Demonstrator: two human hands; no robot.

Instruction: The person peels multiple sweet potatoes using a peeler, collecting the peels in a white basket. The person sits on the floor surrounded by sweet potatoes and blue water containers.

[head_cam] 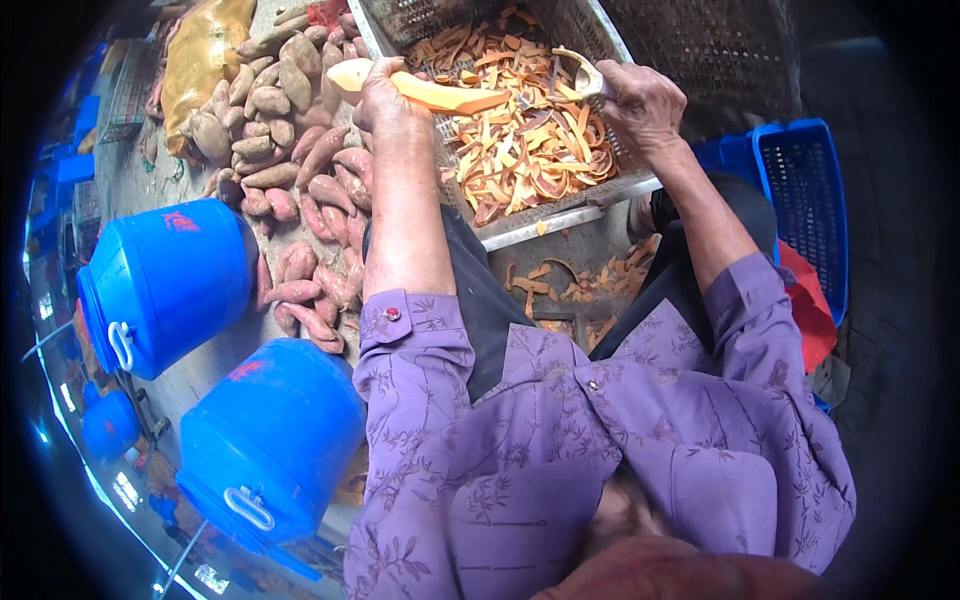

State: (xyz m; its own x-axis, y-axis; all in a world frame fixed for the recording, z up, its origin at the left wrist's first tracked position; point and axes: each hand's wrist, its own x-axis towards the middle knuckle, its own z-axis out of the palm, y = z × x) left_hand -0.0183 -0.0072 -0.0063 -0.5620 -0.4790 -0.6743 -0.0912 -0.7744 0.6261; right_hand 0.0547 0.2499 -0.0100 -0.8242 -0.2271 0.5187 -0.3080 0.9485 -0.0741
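Observation:
A long, curved sweet potato [450, 97], its orange flesh bared along most of its length, lies in the grip of my left hand [394, 97]. My right hand [641, 105] is closed around the handle of a peeler [585, 75], held a short way to the right of the sweet potato and apart from it. Both hands are over a pale, perforated plastic crate [544, 229]. Orange and purple-skinned peelings [525, 150] are heaped inside the crate. The peeler's blade is partly hidden, and a strip of peel seems to be at it.
Unpeeled sweet potatoes [330, 191] cover the floor at left, beside a yellow woven sack [206, 60]. Two blue plastic drums [176, 281] with white handles lie at lower left. A blue crate [802, 195] and red sheet [806, 304] are at right. Peel scraps [600, 277] litter the floor between my legs.

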